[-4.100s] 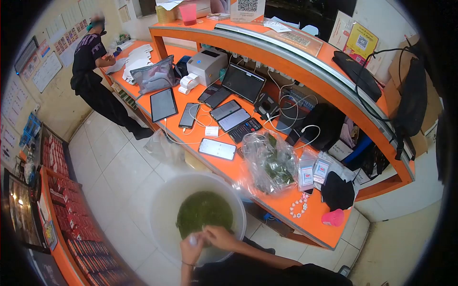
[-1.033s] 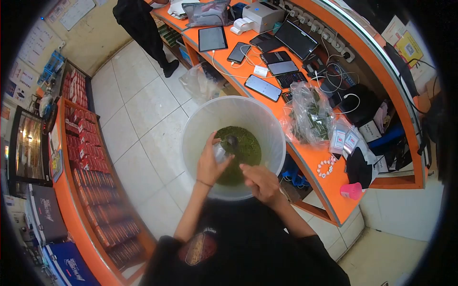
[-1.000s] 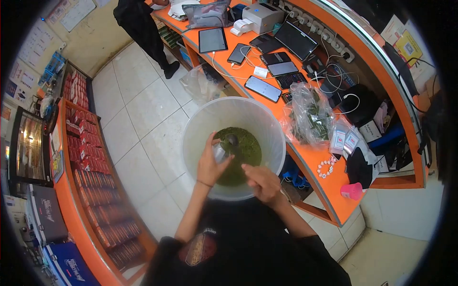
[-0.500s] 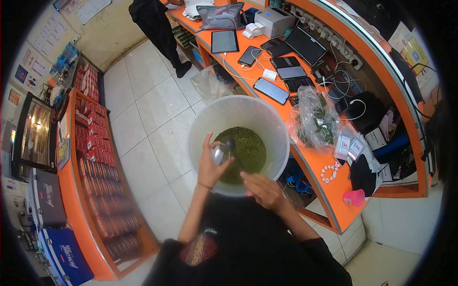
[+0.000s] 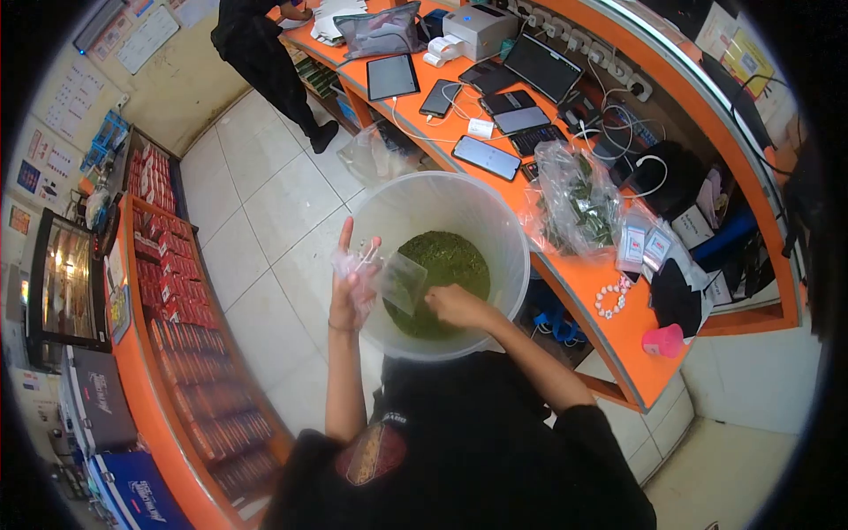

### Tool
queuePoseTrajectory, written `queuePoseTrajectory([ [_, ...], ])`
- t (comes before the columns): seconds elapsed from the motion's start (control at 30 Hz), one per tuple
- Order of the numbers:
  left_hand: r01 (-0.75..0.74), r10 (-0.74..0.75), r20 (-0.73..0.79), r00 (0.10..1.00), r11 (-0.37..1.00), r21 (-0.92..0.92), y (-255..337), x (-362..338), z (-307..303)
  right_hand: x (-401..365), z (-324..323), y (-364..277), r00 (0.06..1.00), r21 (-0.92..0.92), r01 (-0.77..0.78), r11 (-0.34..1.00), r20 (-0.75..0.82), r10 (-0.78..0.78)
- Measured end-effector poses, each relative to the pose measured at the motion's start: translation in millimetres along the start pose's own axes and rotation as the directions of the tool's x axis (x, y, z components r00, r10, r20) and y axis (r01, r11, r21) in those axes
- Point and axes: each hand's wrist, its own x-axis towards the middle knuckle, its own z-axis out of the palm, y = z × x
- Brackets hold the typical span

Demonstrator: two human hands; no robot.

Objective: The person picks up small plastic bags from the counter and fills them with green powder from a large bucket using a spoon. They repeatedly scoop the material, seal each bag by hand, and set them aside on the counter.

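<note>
A big translucent bucket [image 5: 508,231] stands in front of me, with dry-looking green flakes [image 5: 455,261] in its bottom. My left hand [image 5: 347,287] is over its left side, fingers raised and wrapped in crumpled clear plastic. From that hand a small clear plastic bag [image 5: 404,283] extends over the green flakes. Just right of the bag, my right hand [image 5: 461,307] is closed above the bucket's near part; whatever it grips is hidden, and no dark spoon shows.
An orange counter [image 5: 609,353] at the right bears phones, a tablet [image 5: 392,77], a printer [image 5: 477,32], a plastic bag of leaves [image 5: 579,199] and a pink cup [image 5: 662,341]. Another person [image 5: 269,66] stands at the far end. Shelves [image 5: 208,389] line the left.
The dark spoon seen near my hands has gone from sight. My left hand has moved left and up, and the clear bag now spreads out beside it. The view has shifted slightly.
</note>
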Motion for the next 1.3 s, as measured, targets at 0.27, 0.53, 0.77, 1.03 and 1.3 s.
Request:
queuePoseTrajectory([
  [0.27, -0.118, 0.149, -0.133, 0.980, 0.969, 0.216, 3, 2, -7, 26, -14, -7, 0.989, 0.833, -0.014, 0.553, -0.071, 0.132],
  [0.53, -0.161, 0.310, -0.348, 0.885, 0.904, 0.397, -15, -1, -14, 44, 25, -20, 0.996, 0.501, -0.059, 0.863, 0.087, 0.018],
  [0.77, -0.152, 0.395, -0.307, 0.866, 0.792, 0.591, -22, -1, -18, 4, -49, 3, 0.987, 0.878, -0.029, 0.478, -0.050, 0.152],
  [1.03, -0.196, 0.508, -0.133, 0.851, 0.543, 0.816, -33, 5, -21, -64, -91, 1, 0.797, 0.837, 0.347, 0.423, -0.500, 0.337],
  [1.3, -0.015, 0.411, -0.114, 0.904, 0.298, 0.955, -42, 14, -1, -85, -86, -28, 0.505, 0.663, 0.582, 0.471, -0.749, 0.429],
])
